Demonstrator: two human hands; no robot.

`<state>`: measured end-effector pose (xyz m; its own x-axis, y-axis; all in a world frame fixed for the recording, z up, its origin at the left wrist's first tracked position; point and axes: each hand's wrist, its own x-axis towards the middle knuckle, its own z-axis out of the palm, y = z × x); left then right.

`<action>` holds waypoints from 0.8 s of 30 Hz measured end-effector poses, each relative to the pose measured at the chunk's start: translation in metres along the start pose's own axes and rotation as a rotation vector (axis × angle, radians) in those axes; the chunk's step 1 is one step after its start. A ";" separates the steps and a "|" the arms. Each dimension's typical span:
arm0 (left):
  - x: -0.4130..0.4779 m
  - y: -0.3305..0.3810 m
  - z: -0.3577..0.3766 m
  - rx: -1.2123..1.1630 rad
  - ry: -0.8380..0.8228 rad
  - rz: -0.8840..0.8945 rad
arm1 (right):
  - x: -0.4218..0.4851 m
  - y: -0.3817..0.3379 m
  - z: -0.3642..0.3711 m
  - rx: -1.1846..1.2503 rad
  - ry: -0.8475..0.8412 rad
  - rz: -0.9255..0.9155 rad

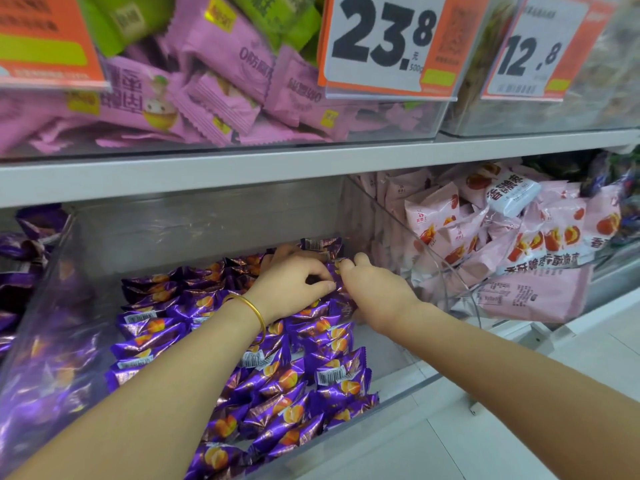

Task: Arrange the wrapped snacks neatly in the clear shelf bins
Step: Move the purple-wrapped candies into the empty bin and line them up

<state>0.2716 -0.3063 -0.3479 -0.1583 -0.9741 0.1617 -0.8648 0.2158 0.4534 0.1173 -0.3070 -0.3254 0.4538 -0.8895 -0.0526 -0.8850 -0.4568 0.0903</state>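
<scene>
Several purple wrapped snacks [311, 344] with orange pictures lie in rows inside a clear bin [408, 382] on the lower shelf. Both my hands reach deep into this bin. My left hand [294, 285], with a gold bangle on its wrist, pinches a purple snack [336, 275] at the back right of the rows. My right hand [374, 289] grips the same snack from the right, its fingers curled over the wrapper. The snack is largely hidden between the two hands.
A neighbouring clear bin [443, 271] at the right holds pale pink snack packs [540, 251]. The upper shelf [242, 168] carries bins of pink and green packs [214, 84] with orange price signs [384, 43]. More purple snacks [24, 251] sit at far left.
</scene>
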 end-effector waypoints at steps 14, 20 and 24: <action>-0.008 0.006 -0.004 0.003 -0.041 -0.035 | 0.001 0.000 -0.003 0.308 -0.110 0.015; -0.007 0.006 -0.004 0.018 -0.057 -0.023 | -0.029 0.016 -0.012 0.559 0.018 0.101; -0.006 0.006 -0.004 0.037 -0.075 0.005 | -0.043 0.007 -0.012 1.095 -0.221 0.300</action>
<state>0.2696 -0.2987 -0.3431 -0.1969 -0.9756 0.0974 -0.8807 0.2196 0.4197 0.0928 -0.2722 -0.3106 0.2776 -0.8916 -0.3576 -0.6197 0.1183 -0.7759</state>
